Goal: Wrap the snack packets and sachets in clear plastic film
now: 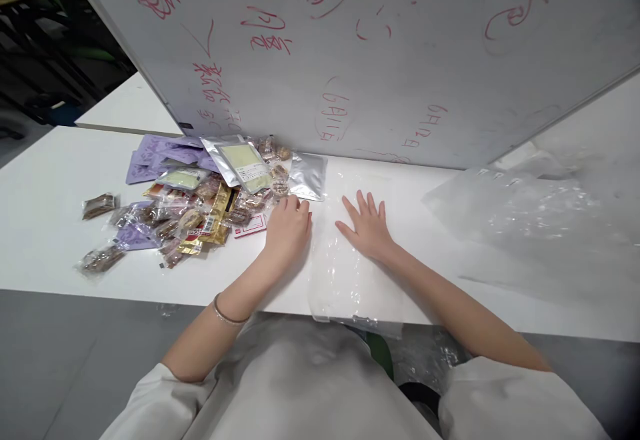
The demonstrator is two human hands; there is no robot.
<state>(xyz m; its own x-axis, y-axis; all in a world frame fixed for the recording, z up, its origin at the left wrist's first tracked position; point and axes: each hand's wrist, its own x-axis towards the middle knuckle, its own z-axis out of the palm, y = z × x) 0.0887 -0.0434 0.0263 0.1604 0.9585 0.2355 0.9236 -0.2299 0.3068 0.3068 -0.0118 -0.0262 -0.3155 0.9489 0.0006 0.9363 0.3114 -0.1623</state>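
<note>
My right hand point(369, 228) lies flat with fingers spread on a clear plastic bag point(345, 273), which is stretched over the white table and hangs past its front edge. Left of the bag, my left hand point(289, 228) rests with its fingers curled under; whatever they may hold is hidden. Just beyond that hand are a plain silver pouch point(307, 177) and small wrapped snacks point(279, 183). A red-and-white card or packet point(251, 226) lies beside it. A silver pouch with a pale green label point(245, 165) tops the heap to the left.
The heap also holds purple pouches point(163, 155), a gold packet point(220, 217) and wrapped brown snacks point(103, 258). A whiteboard point(370, 60) with red writing stands along the back of the table point(45, 227). Large clear plastic sheeting or bags point(540, 220) cover the right side.
</note>
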